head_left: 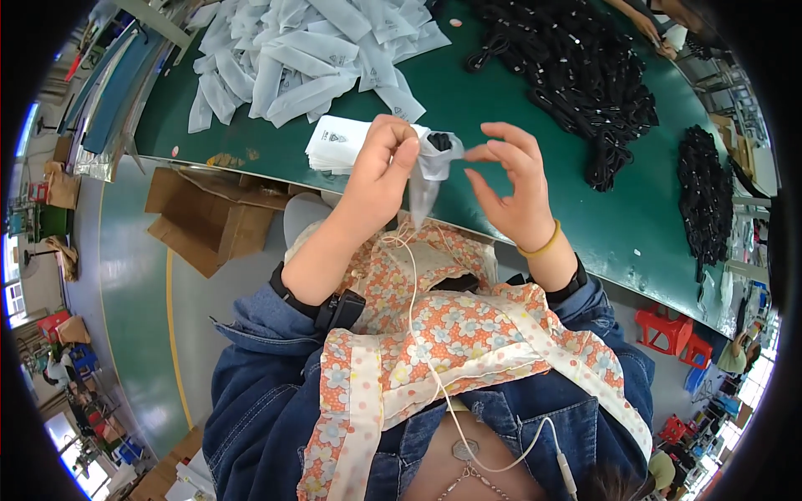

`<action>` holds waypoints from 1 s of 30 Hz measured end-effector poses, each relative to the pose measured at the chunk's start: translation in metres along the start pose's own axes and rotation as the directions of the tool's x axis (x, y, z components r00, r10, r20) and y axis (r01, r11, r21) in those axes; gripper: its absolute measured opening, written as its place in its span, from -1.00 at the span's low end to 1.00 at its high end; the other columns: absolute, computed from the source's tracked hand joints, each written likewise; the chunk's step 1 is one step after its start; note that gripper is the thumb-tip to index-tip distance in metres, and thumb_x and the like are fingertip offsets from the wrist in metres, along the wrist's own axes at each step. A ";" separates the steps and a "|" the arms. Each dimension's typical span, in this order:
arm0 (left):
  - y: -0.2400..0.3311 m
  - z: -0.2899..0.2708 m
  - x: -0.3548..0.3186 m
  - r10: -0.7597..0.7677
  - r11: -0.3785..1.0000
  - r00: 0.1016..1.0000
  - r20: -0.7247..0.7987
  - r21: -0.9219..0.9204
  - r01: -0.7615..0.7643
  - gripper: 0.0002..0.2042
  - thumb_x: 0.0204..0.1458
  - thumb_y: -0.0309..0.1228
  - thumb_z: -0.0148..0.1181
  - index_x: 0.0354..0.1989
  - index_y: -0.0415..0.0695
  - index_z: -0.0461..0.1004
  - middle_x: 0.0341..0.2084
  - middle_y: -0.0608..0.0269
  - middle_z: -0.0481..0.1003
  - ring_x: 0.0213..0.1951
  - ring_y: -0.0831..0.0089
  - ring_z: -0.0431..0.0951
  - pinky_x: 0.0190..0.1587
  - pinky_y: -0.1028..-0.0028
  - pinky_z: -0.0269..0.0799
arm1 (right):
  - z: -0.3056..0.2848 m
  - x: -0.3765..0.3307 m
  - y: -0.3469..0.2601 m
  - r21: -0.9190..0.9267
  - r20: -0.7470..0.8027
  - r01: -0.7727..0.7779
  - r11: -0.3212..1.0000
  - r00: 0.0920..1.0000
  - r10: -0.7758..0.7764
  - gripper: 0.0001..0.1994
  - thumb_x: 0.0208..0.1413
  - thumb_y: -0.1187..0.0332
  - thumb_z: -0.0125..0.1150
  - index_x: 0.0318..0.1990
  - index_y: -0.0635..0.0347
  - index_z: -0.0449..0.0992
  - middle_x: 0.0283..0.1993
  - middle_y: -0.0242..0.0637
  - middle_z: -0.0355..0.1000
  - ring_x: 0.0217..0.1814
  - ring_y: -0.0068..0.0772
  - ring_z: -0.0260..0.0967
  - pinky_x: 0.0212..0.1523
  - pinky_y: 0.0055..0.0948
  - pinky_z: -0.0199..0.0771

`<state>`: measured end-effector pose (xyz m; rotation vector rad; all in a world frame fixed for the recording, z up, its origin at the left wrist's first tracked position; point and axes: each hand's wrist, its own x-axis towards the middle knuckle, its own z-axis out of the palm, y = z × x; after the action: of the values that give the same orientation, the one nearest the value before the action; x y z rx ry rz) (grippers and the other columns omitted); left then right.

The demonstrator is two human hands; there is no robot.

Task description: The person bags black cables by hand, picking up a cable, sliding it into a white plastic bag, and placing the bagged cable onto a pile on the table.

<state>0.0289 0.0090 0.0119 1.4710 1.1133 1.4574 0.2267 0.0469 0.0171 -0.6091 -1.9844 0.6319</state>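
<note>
My left hand [386, 167] is closed on a translucent plastic bag [426, 179], pinching it between thumb and fingers above the table's near edge. A coiled black cable [439, 141] shows at the mouth of this bag, whose lower end hangs down. Just to the right, my right hand [516, 184] has its thumb and fingers apart. One of its fingertips reaches the bag's edge; whether it touches is hard to tell. Beside my left hand lies a stack of flat white bags [336, 140], partly covered by that hand.
On the green table [576, 221], filled pale bags [292, 58] are heaped at the far left. Black cables [576, 75] are piled far right, with another cable bundle [703, 196] near the right edge. A cardboard box [196, 221] stands below left. Another person's hand [656, 33] shows far right.
</note>
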 end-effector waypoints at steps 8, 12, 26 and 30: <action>-0.003 0.009 -0.010 -0.165 0.924 0.969 0.182 -0.316 0.217 -0.85 0.25 -0.37 -0.07 -0.28 -0.20 0.28 -0.32 0.31 0.22 -0.29 0.53 0.21 -0.18 0.56 0.18 | -0.014 0.003 -0.021 -0.278 0.003 0.212 0.937 0.976 -0.220 -0.58 -0.17 0.69 0.29 -0.09 0.22 0.37 -0.09 -0.12 0.41 -0.18 -0.17 0.43 -0.15 -0.34 0.46; -0.011 0.011 -0.015 -0.075 0.976 0.967 0.242 -0.180 0.120 -0.85 0.25 -0.37 -0.07 -0.27 -0.20 0.27 -0.33 0.31 0.22 -0.31 0.55 0.20 -0.20 0.58 0.17 | -0.022 -0.008 -0.012 -0.153 0.153 0.154 0.976 0.980 -0.130 -0.70 -0.14 0.69 0.26 -0.20 0.23 0.45 -0.18 -0.18 0.45 -0.25 -0.24 0.44 -0.20 -0.39 0.44; -0.069 -0.114 0.053 -0.265 0.945 0.699 -0.665 -0.035 0.325 -0.83 0.17 -0.36 -0.06 -0.21 -0.23 0.32 -0.35 0.22 0.31 -0.32 0.48 0.33 -0.21 0.46 0.32 | -0.009 -0.042 0.052 -0.077 -0.007 -0.313 0.946 0.949 0.314 -0.80 -0.03 0.55 0.19 -0.20 0.26 0.46 -0.19 -0.20 0.43 -0.19 -0.18 0.41 -0.19 -0.37 0.41; -0.094 -0.076 -0.036 0.282 0.519 0.959 0.022 0.838 -0.172 -0.72 -0.04 -0.44 0.20 -0.15 -0.21 0.35 -0.19 0.04 0.34 -0.15 0.13 0.36 -0.03 0.20 0.25 | -0.010 -0.028 0.087 -0.246 0.025 -0.421 0.873 0.898 0.440 -0.71 -0.04 0.41 0.24 -0.12 0.22 0.43 -0.09 -0.18 0.39 -0.03 -0.12 0.35 -0.05 -0.27 0.36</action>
<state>-0.0513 0.0008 -0.0851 2.2801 1.9246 1.2060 0.2618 0.0948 -0.0526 -1.2141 -2.0264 0.6983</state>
